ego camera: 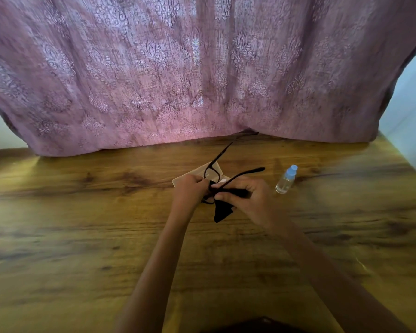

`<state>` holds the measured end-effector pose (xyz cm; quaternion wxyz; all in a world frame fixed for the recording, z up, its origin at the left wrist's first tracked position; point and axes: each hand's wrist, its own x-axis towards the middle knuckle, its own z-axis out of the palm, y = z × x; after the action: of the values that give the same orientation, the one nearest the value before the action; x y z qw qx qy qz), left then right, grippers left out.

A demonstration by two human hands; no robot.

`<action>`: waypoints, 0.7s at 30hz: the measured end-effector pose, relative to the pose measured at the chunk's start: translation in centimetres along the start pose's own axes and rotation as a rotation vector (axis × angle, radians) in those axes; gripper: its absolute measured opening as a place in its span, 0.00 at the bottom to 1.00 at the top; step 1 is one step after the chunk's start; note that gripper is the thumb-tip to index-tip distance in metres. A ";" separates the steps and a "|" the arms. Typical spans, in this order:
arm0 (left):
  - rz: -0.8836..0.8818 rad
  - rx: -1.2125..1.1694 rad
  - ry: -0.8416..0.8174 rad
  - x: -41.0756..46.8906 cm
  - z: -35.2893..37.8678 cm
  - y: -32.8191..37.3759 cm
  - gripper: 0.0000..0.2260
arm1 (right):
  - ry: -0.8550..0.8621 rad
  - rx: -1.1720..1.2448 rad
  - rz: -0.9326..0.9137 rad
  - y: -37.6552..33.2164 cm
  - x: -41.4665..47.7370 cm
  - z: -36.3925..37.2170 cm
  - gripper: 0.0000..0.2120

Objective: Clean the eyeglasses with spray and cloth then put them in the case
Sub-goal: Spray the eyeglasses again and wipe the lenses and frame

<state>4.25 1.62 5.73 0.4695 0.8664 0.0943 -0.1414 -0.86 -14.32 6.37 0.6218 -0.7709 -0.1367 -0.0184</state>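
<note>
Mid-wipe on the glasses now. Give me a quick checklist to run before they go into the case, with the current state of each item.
1. Glasses held securely: ok, the left hand grips the frame at one lens.
2. Cloth on the lens: ok, the right hand presses the dark cloth to the other lens.
3. Lenses clean: cannot tell, too small and partly covered.
4. Temples folded: not ok, both arms stick out open.
5. Case ready: cannot tell, a pale flat case lies on the table under the hands; open or shut is hidden.
6. Spray bottle out of the way: ok, it stands capped to the right, clear of the hands.
</note>
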 end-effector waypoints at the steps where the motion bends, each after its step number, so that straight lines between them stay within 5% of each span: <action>1: -0.003 -0.002 0.000 0.0 0.0 -0.1 0.12 | 0.003 0.020 -0.005 -0.1 0.0 0.1 0.10; 8: 0.034 0.014 -0.044 0.1 -0.3 0.0 0.17 | 0.071 0.053 -0.042 -0.6 0.2 -0.1 0.06; 13: 0.342 0.072 0.309 -2.2 -0.8 0.1 0.18 | 0.147 0.196 0.093 -1.0 0.6 -1.4 0.06; 17: 0.694 -0.115 0.160 -3.4 -0.7 0.3 0.12 | 0.209 0.308 0.181 -0.9 1.0 -1.8 0.10; 21: 0.783 -0.046 0.102 -3.2 -0.4 -0.2 0.08 | 0.254 0.418 0.243 -0.6 1.4 -2.1 0.14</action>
<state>1.19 1.94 6.84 0.5019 0.8321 -0.2167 0.0937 0.62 -16.01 7.69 0.7773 -0.6280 0.0349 -0.0116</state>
